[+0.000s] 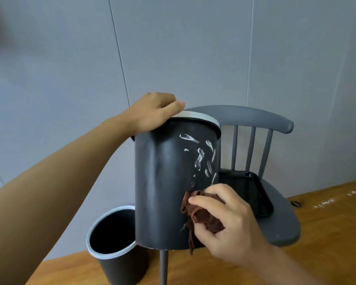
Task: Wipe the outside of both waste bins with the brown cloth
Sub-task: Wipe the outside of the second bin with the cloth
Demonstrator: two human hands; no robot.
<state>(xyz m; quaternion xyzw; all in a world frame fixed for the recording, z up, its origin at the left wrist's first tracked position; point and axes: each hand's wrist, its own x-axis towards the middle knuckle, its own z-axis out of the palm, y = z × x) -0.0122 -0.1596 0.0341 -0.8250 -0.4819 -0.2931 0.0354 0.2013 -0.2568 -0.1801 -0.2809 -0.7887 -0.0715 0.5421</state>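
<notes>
The left hand (155, 112) curls over the pale rim of the raised waste bin (164, 182), fingers hooked across the top edge, and holds it up in front of the grey chair (275, 214); its base looks to be off the floor, though whether it rests on the chair's edge I cannot tell. That one hand carries it by the rim suggests a light, hollow plastic shell, stiff enough to take pressure but likely to swing or twist if pushed hard from one side. The right hand (228, 221) clutches the bunched brown cloth (201, 214) and presses it against the bin's lower right wall, just below a scatter of white smears (201, 159). The cloth is soft and limp, with a loose tail hanging down; wadding it in the palm gives a firmer pad. The matt wall looks smooth, so the rim is the surest hold. The second waste bin (113, 247) stands upright on the wooden floor (327, 233), lower left, beside the held one. A black tray (255, 192) lies on the chair seat.
</notes>
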